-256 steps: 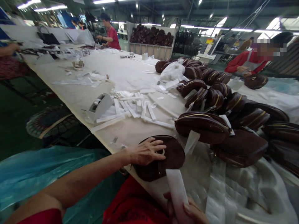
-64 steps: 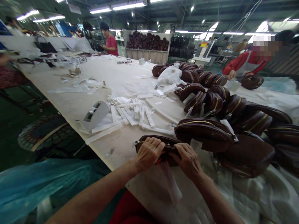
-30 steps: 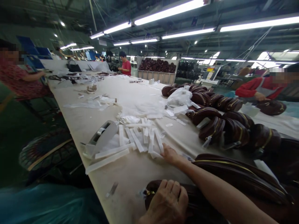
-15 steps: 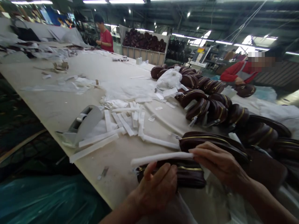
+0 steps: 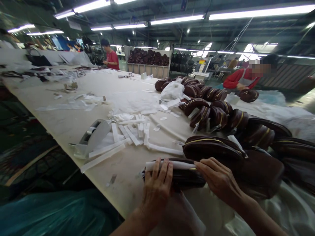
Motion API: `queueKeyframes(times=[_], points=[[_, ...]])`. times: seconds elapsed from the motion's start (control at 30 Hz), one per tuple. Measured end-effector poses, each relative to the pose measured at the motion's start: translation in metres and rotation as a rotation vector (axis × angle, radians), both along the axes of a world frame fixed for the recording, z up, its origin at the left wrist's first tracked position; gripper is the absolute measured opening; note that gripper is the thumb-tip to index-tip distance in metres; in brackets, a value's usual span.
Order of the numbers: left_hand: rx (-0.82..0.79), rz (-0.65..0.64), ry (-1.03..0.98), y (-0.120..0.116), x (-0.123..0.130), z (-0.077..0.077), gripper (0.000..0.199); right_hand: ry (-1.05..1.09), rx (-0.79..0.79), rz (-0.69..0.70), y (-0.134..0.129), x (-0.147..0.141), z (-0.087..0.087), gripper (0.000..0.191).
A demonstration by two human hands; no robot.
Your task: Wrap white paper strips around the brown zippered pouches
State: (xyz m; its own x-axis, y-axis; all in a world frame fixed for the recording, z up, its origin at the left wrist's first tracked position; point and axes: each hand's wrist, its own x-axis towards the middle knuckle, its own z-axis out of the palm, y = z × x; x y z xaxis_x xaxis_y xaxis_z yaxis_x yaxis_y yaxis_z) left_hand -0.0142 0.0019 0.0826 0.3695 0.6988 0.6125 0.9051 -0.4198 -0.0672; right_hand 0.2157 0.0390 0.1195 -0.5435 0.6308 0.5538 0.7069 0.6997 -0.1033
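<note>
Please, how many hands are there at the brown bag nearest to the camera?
2. The left hand lies across the white strip on the brown bag; the right hand is at the strip's right end. No other hand shows there.

Left fingers (image 5: 163, 170) lie slightly spread — right fingers (image 5: 209, 167) pinch together.

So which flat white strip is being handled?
The flat white strip atop the dark brown zippered bag, touched by left hand and right hand; the piled white strips lie untouched.
</note>
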Motion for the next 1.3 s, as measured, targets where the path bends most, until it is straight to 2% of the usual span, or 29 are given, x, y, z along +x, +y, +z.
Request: queueKeyframes(times=[0.1,0.2,0.33,0.4,0.6,0.73,0.83,0.9,1.0,1.07,1.13,1.2,1.3], points=[[-0.019,0.021,0.084,-0.005,0.001,0.009,0.036,0.002,0.014,-0.006,-0.005,0.002,-0.007,0.028],[0.031,0.008,0.084,-0.002,0.004,0.013,0.033,0.005,0.020,-0.002,-0.008,0.001,-0.014,0.028],[0.099,-0.215,0.012,0.013,0.002,0.007,0.027,0.015,-0.042,-0.009,-0.005,-0.002,-0.016,0.026],[0.079,-0.272,-0.005,0.019,0.000,0.004,0.022,0.005,-0.118,-0.017,-0.001,-0.002,-0.015,0.027],[-0.045,-0.274,-0.102,0.024,0.001,0.004,0.015,0.031,-0.276,0.011,0.000,-0.001,-0.015,0.025],[-0.102,-0.246,-0.117,0.030,0.005,0.002,0.019,0.082,-0.213,0.050,-0.003,0.011,-0.016,0.025],[-0.114,-0.288,-0.106,0.035,0.005,0.000,0.017,0.004,-0.045,-0.151,0.008,0.028,-0.007,0.029],[-0.127,-0.319,-0.121,0.036,0.003,-0.001,0.015,-0.085,0.003,-0.351,0.025,0.040,0.003,0.046],[-0.130,-0.337,-0.151,0.036,0.000,-0.003,0.011,-0.228,-0.233,-0.566,0.058,0.053,0.019,0.075],[-0.127,-0.346,-0.173,0.035,-0.002,-0.005,0.007,-0.270,-0.413,-0.606,0.079,0.060,0.027,0.070],[-0.114,-0.355,-0.197,0.036,-0.003,-0.008,0.006,-0.268,-0.490,-0.616,0.096,0.067,0.035,0.051],[-0.100,-0.360,-0.213,0.036,-0.003,-0.010,0.010,-0.241,-0.496,-0.655,0.107,0.077,0.046,0.035],[-0.092,-0.358,-0.217,0.037,-0.002,-0.013,0.014,-0.163,-0.435,-0.793,0.120,0.102,0.070,0.035]])
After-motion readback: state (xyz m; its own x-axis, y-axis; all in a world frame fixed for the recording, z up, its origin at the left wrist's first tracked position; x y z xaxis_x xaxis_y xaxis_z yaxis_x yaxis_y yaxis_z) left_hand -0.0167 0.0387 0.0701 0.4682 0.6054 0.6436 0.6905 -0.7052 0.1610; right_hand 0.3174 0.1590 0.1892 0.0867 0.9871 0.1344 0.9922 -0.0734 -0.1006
